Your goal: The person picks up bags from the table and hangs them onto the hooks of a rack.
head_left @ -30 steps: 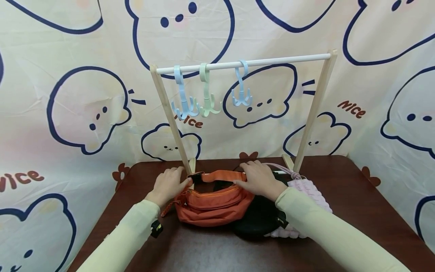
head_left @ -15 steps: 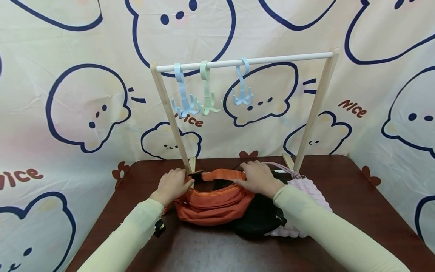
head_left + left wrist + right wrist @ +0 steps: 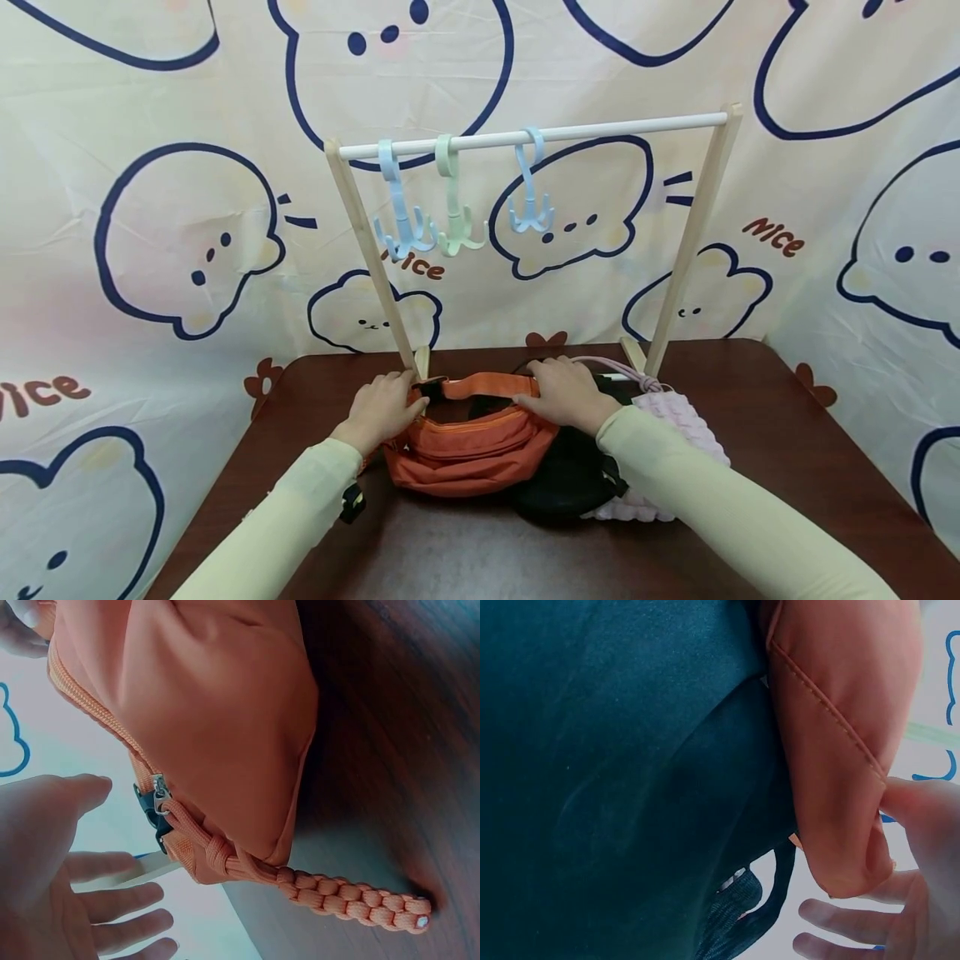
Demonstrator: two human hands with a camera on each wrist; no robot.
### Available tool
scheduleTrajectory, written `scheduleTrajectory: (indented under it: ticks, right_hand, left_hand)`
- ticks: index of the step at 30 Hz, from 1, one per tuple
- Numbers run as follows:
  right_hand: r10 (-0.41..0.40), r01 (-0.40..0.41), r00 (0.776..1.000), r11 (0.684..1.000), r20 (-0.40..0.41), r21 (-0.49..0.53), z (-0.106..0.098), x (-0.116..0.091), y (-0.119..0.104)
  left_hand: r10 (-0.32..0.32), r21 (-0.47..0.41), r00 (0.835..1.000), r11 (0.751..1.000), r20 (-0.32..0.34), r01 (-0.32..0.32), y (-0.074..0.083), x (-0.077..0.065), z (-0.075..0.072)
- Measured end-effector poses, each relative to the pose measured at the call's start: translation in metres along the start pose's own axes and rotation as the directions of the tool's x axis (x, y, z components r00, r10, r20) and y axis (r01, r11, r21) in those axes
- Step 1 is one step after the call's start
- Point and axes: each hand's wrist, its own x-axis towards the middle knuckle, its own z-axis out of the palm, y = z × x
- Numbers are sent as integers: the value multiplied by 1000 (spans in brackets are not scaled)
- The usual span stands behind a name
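An orange waist bag (image 3: 465,458) lies on the table with its strap (image 3: 491,384) looped along the back. My left hand (image 3: 378,412) is at the bag's left end, thumb toward the buckle; in the left wrist view its fingers (image 3: 124,904) are loosely extended beside the bag. A braided zipper cord (image 3: 352,902) hangs from that end. My right hand (image 3: 566,392) is over the bag's right end; in the right wrist view the thumb touches its edge and the straight fingers (image 3: 847,922) reach past it. A black bag (image 3: 566,483) lies under my right forearm.
A pink quilted drawstring bag (image 3: 686,421) lies right of the black bag. Behind stands a wooden rack with a white rod (image 3: 622,129), bearing two blue hooks (image 3: 401,221) and a green hook (image 3: 453,217). A printed cloth backdrop (image 3: 187,400) surrounds the dark brown table (image 3: 795,467).
My left hand has moved slightly right, closer against the bag's left end. My right hand and the bags stay put; the head view shifts slightly.
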Motion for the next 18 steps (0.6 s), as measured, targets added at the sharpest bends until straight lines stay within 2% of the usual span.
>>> scheduleTrajectory:
  ticks: [18]
  right_hand:
    - [31,-31,998,1000,49,-2,3,8,-5]
  left_hand:
    - [10,3,998,1000,58,-10,4,2,4]
